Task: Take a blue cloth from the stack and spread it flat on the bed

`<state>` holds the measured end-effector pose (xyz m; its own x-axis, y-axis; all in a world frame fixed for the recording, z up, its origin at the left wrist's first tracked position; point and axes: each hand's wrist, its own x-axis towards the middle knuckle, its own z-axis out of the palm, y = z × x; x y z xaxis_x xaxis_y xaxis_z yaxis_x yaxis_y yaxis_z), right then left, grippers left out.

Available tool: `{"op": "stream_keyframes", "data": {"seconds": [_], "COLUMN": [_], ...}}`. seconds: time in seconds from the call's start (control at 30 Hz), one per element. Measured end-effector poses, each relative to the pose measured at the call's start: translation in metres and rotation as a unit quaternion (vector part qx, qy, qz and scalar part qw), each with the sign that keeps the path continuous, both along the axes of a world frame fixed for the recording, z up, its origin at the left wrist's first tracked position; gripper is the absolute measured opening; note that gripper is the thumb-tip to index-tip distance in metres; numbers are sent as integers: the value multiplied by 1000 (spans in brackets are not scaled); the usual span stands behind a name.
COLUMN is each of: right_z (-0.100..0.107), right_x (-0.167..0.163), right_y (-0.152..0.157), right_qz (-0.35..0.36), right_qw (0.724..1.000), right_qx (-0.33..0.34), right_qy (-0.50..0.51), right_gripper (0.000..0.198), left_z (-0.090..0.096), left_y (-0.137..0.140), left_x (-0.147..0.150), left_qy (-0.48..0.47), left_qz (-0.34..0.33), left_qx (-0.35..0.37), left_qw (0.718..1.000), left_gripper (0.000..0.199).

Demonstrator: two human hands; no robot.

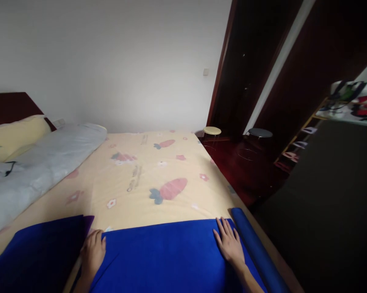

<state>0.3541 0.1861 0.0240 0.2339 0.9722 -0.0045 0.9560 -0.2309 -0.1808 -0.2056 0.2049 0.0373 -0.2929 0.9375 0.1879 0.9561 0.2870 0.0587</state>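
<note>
While both hands rest flat on the blue blanket [171, 256], the head view shows the cloth lying across the near end of the bed [159, 171], over a cream sheet printed with carrots. The left hand [93, 252] sits at the left end of the blanket's far edge, fingers [98, 239] close together and curled slightly onto the cloth, pinching nothing. The right hand [230, 242] lies palm down near the right end of the same edge, fingers [224, 228] lightly spread and pointing far. Just right of that hand, a rolled blue section [256, 248] runs along the right side of the bed. A second dark blue panel [46, 248] lies left of the left hand, its far corner showing purple.

The step in hand appears to be flattening or squaring the blanket's far edge. The next move likely calls for even pressure from both palms, sweeping outward, with the edge kept straight across the bed.

Far left, a grey duvet [46, 162] and a yellow pillow [15, 136] lie against the headboard. Two stools [212, 131] stand on the floor beyond the bed's right side.
</note>
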Motion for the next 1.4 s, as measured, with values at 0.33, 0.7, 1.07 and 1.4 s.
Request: {"op": "stream_keyframes", "data": {"seconds": [0.33, 0.7, 1.07, 1.4], "right_z": [-9, 5, -11, -11], "right_x": [4, -149, -10, 12], "right_y": [1, -1, 12, 21], "right_qz": [-2, 252, 7, -29], "right_qw": [1000, 962, 1000, 996], "right_qx": [4, 44, 23, 8], "right_qy": [-26, 97, -2, -82], "right_gripper": [64, 52, 68, 68], "left_z": [40, -7, -5, 24], "left_y": [16, -10, -16, -8], "left_x": [25, 231, 46, 33], "left_qy": [24, -69, -13, -13], "left_qz": [82, -288, 45, 92], "left_qx": [-10, -54, -74, -164], "left_qw": [996, 954, 996, 982], "left_gripper": [43, 52, 69, 72]}}
